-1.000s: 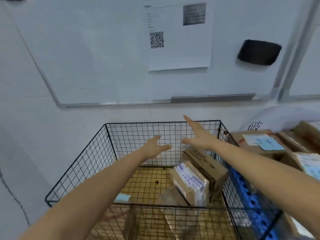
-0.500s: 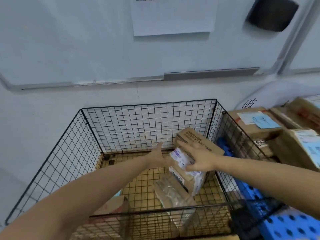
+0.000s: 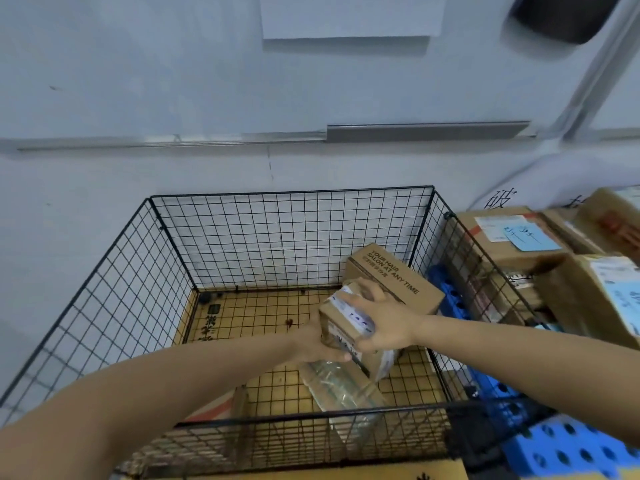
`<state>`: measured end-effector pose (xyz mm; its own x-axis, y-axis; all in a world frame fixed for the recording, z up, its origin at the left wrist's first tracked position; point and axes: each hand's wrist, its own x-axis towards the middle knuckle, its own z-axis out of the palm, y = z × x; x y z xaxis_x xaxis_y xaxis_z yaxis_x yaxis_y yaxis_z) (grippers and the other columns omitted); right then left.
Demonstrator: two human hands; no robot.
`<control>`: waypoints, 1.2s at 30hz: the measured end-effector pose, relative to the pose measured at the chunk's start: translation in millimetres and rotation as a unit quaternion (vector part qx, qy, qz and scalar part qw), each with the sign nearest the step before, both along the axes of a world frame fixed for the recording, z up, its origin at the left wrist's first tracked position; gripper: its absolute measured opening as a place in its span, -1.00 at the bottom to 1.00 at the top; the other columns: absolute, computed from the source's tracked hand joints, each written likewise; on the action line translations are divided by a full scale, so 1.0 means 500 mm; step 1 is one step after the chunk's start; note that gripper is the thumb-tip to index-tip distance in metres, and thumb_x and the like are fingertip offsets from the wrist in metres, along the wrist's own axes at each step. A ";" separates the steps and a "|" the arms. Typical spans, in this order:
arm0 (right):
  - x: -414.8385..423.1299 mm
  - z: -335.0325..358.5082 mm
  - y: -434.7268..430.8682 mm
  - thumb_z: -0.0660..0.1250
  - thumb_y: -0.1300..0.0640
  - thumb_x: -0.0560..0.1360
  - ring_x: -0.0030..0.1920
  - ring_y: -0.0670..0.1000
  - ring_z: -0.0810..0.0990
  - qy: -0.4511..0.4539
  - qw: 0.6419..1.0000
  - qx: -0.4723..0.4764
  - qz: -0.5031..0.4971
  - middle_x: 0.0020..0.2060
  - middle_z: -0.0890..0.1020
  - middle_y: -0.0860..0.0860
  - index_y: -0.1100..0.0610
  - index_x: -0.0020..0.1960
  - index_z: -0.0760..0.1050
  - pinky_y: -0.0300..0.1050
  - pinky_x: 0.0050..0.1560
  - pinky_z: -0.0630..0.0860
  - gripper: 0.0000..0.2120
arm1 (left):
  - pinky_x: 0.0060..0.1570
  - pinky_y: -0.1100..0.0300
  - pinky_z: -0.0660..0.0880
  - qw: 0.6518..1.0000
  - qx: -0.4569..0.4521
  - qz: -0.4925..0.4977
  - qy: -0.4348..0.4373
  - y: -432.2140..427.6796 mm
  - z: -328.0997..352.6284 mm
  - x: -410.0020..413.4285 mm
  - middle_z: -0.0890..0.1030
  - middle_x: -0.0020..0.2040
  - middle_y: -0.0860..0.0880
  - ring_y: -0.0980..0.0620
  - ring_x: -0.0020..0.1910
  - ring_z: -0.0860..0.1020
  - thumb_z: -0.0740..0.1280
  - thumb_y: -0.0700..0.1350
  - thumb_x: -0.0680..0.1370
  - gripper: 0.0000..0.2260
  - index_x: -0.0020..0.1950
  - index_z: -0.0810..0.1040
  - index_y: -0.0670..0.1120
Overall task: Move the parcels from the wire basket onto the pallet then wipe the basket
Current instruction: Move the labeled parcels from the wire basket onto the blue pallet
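Inside the wire basket (image 3: 114, 306), I have the left hand (image 3: 311, 341) curled under the lower left edge of a small taped parcel (image 3: 337, 323), gripping it. The right hand (image 3: 384, 322) clasps the parcel's top, fingers (image 3: 353, 298) wrapped over the label. Behind those fingers stands a printed box (image 3: 391, 275). Below both hands lies a plastic-wrapped parcel (image 3: 343, 386). Right of the fingers, outside the basket, is the blue pallet (image 3: 568, 448).

Whiteboard (image 3: 138, 64), paper sheet (image 3: 346, 15) on it, black eraser (image 3: 561, 15), metal tray (image 3: 426, 131)
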<state>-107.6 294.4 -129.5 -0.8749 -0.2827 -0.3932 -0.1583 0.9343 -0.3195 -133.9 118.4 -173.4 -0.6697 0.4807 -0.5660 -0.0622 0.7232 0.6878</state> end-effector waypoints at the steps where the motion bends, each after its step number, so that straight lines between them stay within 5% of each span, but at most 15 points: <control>1: -0.002 0.007 0.003 0.37 -0.07 0.39 0.46 0.22 0.04 0.009 1.000 -0.017 -0.008 0.48 -0.23 0.03 -0.17 0.50 -0.16 0.03 0.40 0.21 -0.11 | 0.34 0.17 0.21 1.000 -0.001 -0.019 0.015 0.000 0.013 -0.001 0.26 0.44 -0.10 -0.05 0.42 0.25 0.46 -0.07 0.42 -0.10 0.50 -0.13 -0.12; 3: -0.010 0.029 0.012 0.36 -0.10 0.36 0.47 0.18 0.09 0.034 0.998 -0.049 -0.032 0.49 -0.17 0.05 -0.17 0.50 -0.14 -0.02 0.36 0.27 -0.11 | 0.39 0.13 0.17 0.998 -0.004 -0.045 0.050 -0.006 0.039 -0.005 0.25 0.44 -0.11 -0.07 0.43 0.23 0.45 -0.08 0.44 -0.15 0.50 -0.09 -0.13; 7: -0.023 0.088 0.028 0.38 -0.12 0.36 0.43 0.18 0.19 0.090 0.990 -0.089 -0.069 0.48 -0.09 0.05 -0.14 0.50 -0.08 -0.02 0.29 0.38 -0.12 | 0.47 -0.11 0.05 0.993 0.000 -0.002 0.114 -0.012 0.074 -0.015 -0.02 0.53 -0.09 -0.12 0.51 -0.01 0.54 0.00 0.32 0.15 0.49 -0.35 -0.08; 14: -0.028 0.174 0.023 0.32 -0.20 0.16 0.40 0.18 0.19 0.126 0.962 -0.200 -0.140 0.43 0.09 0.09 -0.15 0.48 0.01 0.05 0.30 0.30 -0.05 | 0.45 -0.05 -0.01 0.974 0.021 0.038 0.221 -0.020 0.142 -0.009 -0.22 0.51 -0.01 -0.06 0.51 -0.15 0.57 0.04 0.26 0.19 0.51 -0.32 -0.01; 18: -0.027 0.204 0.027 0.39 -0.08 0.31 0.39 0.17 0.23 0.170 0.913 -0.319 -0.191 0.45 0.12 0.05 -0.17 0.48 0.04 0.24 0.30 0.34 -0.17 | 0.44 -0.10 -0.04 0.960 0.079 0.126 0.238 -0.026 0.164 0.011 -0.24 0.50 0.00 -0.05 0.50 -0.22 0.58 0.10 0.22 0.24 0.49 -0.36 0.01; 21: -0.021 0.221 0.027 0.38 0.07 0.42 0.34 0.18 0.35 0.192 0.872 -0.391 -0.224 0.46 0.15 0.02 -0.19 0.46 0.07 0.25 0.20 0.45 -0.26 | 0.46 -0.13 -0.01 0.950 0.125 0.129 0.256 -0.029 0.195 0.024 -0.16 0.48 0.02 -0.05 0.49 -0.17 0.59 0.12 0.14 0.27 0.49 -0.32 0.03; 24: -0.011 0.243 0.027 0.33 -0.04 0.29 0.30 0.16 0.38 0.217 0.835 -0.438 -0.254 0.43 0.18 0.02 -0.24 0.43 0.11 0.18 0.17 0.48 -0.24 | 0.45 -0.11 0.09 0.941 0.136 0.140 0.278 -0.032 0.226 0.022 -0.05 0.45 -0.01 -0.04 0.47 -0.03 0.63 0.05 0.11 0.25 0.50 -0.21 0.03; 28: 0.001 0.252 0.025 0.37 -0.11 0.22 0.25 0.18 0.43 0.265 0.766 -0.497 -0.310 0.41 0.15 0.00 -0.24 0.43 0.09 0.24 0.16 0.48 -0.16 | 0.43 -0.07 0.09 0.933 0.177 0.239 0.201 -0.002 0.255 0.058 -0.08 0.51 -0.09 -0.09 0.49 0.05 0.58 -0.01 0.23 0.21 0.50 -0.32 0.02; 31: 0.008 0.252 0.019 0.38 0.07 0.37 0.23 0.07 0.39 0.293 0.713 -0.538 -0.342 0.43 0.05 0.00 -0.18 0.48 -0.02 0.16 0.17 0.49 -0.16 | 0.42 -0.05 0.14 0.914 0.258 0.261 0.171 0.034 0.268 0.088 0.00 0.51 -0.08 -0.06 0.48 0.10 0.56 0.04 0.27 0.15 0.50 -0.30 0.07; 34: 0.019 0.252 0.012 0.41 0.12 0.37 0.34 0.05 0.25 0.309 0.708 -0.545 -0.327 0.47 -0.01 0.01 -0.16 0.50 -0.13 -0.07 0.01 0.48 -0.08 | 0.37 -0.15 0.26 0.903 0.317 0.242 0.161 0.069 0.292 0.095 0.03 0.50 0.00 -0.06 0.46 0.17 0.53 0.31 0.05 0.24 0.47 -0.25 0.20; 36: 0.028 0.250 0.009 0.44 0.05 0.27 0.43 0.12 0.19 0.300 0.730 -0.536 -0.299 0.48 -0.02 -0.01 -0.21 0.48 -0.17 -0.05 0.05 0.46 0.02 | 0.29 -0.18 0.36 0.882 0.355 0.268 0.154 0.084 0.310 0.095 0.06 0.50 0.02 -0.06 0.44 0.23 0.45 0.40 -0.03 0.24 0.47 -0.21 0.24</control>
<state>-93.6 298.9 -4.4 -0.8917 0.3561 0.2793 -0.2369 0.1586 -0.9585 -86.5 160.5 -18.3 -0.9780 0.2086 -0.0002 0.0055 0.0264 0.9996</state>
